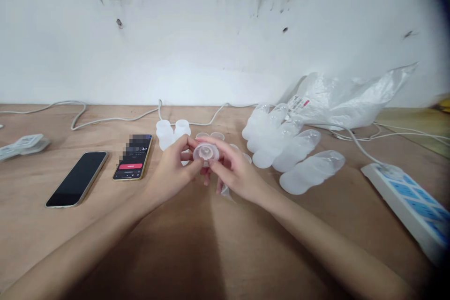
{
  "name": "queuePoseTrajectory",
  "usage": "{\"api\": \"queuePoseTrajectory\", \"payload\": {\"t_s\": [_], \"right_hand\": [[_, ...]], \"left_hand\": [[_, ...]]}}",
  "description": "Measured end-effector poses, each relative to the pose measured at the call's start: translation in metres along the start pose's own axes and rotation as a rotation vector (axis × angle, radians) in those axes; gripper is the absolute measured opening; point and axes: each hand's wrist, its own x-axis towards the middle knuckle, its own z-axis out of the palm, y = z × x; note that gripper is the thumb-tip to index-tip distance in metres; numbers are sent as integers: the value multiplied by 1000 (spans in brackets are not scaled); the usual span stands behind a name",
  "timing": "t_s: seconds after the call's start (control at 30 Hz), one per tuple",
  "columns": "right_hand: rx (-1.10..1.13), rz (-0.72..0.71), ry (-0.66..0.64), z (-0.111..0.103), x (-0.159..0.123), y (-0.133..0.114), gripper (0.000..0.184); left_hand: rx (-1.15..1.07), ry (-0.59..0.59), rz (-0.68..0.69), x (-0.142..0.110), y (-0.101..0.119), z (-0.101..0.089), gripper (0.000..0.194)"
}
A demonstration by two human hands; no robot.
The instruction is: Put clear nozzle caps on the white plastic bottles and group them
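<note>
A clear round bottle nipple in a collar (206, 151), with a raised centre, is held between my two hands above the middle of the table. My left hand (177, 161) is closed on its left side, thumb at the near edge. From the right, my right hand (241, 168) grips the same piece with thumb and fingers. A small clear piece (226, 191) shows below the right fingers; I cannot make out what it is. Behind the left hand stand frosted open-necked bottles (164, 132). Several clear rings (217, 136) lie behind the hands, partly hidden.
Several frosted bottles with clear domed caps (311, 172) lie to the right. Behind them is a clear plastic bag (337, 98). A power strip (404, 201) lies far right, two phones (78, 179) left. A white cable (119, 119) runs along the wall.
</note>
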Motion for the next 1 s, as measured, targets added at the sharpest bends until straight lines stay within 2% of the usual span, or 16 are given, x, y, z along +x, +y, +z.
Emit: {"api": "queuePoseTrajectory", "payload": {"t_s": [0.37,0.73,1.0], "right_hand": [[45,-38,8,0,1,3,40],[45,-45,41,1,0,4,36],[-97,-99,109,4,0,12,32]], "left_hand": [[-20,-22,24,-2,3,1,9],[13,28,29,-4,-1,3,12],[41,93,61,-5,-14,10,16]]}}
